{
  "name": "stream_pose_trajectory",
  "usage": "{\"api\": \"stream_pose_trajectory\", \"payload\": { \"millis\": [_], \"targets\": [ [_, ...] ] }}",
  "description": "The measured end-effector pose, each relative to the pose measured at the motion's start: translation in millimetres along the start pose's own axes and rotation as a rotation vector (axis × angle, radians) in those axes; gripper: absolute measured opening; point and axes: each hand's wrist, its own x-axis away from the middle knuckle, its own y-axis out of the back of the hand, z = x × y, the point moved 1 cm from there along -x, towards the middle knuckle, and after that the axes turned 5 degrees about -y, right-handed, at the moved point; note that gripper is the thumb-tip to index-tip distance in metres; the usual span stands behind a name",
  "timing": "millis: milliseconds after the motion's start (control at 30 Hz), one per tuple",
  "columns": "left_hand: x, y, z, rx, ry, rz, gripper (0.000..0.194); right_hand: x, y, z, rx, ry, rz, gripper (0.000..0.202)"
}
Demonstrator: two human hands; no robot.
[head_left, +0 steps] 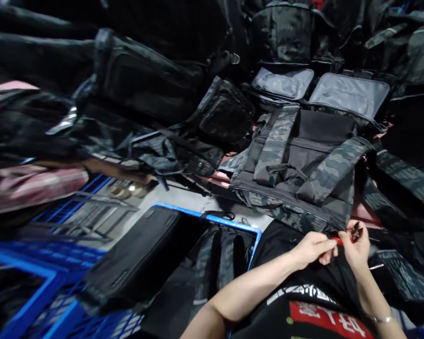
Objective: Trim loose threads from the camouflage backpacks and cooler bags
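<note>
A camouflage backpack [304, 160] lies with its shoulder straps facing up, its lower edge close to both hands. My left hand [314, 247] is closed, its fingers pinching one end of a small red item [339, 240]. On the other side, my right hand [356, 242] is closed around small scissors [356, 231] with dark blades, next to the red part. Both hands are near the bag's bottom corner, in front of the black shirt. Whether a thread or strap end lies between the fingers is too small to tell.
Blue crates [31, 263] stand at the lower left; a black bag [130, 254] rests on one. Open camouflage bags with grey linings [349, 94] lie beyond the backpack. More dark bags [148, 80] are piled at upper left. Another person's plaid sleeve [31, 186] shows at the left.
</note>
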Motion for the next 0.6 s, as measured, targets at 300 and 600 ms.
{"api": "stream_pose_trajectory", "payload": {
  "millis": [300,600],
  "targets": [
    [0.1,27.2,16.4,0.431,0.063,-0.19,0.053,-12.8,5.0,-2.9,0.044,0.032,-0.125,0.027],
    [39.8,43.0,13.3,0.344,-0.124,-0.505,0.037,-32.7,13.6,-5.9,0.062,0.085,-0.265,0.031]
  ]
}}
